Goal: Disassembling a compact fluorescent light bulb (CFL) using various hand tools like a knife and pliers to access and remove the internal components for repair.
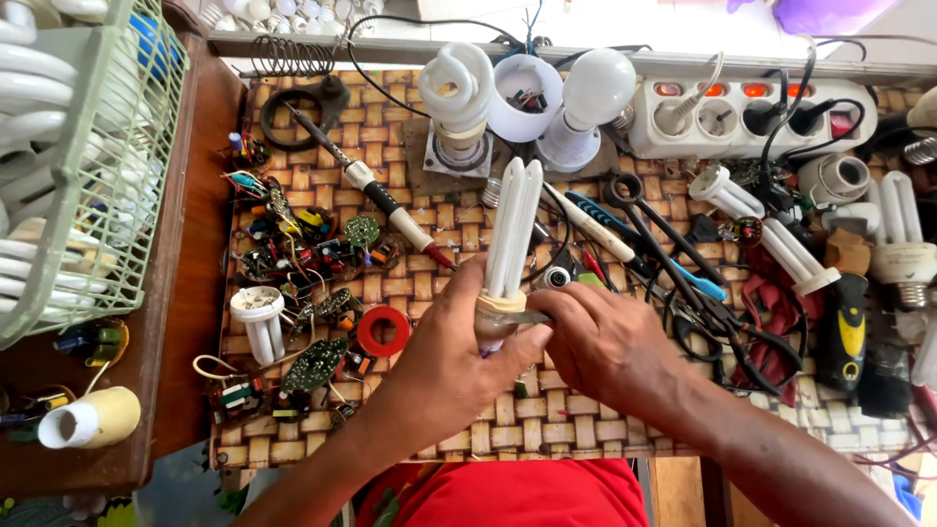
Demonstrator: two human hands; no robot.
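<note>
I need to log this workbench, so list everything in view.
tube lamp: one, white, upright at centre, held
metal blade: one, grey, at the lamp's base
spiral bulb: one, white, back centre
round bulb: one, white, back centre
power strip: one, white, back right
soldering iron: one, black and red, left of centre
tape roll: one, red, left of hands
circuit boards: several, green, left
wire basket: one, green, far left
scissors: one pair, black, right
left hand: grips lamp base
right hand: holds blade
</note>
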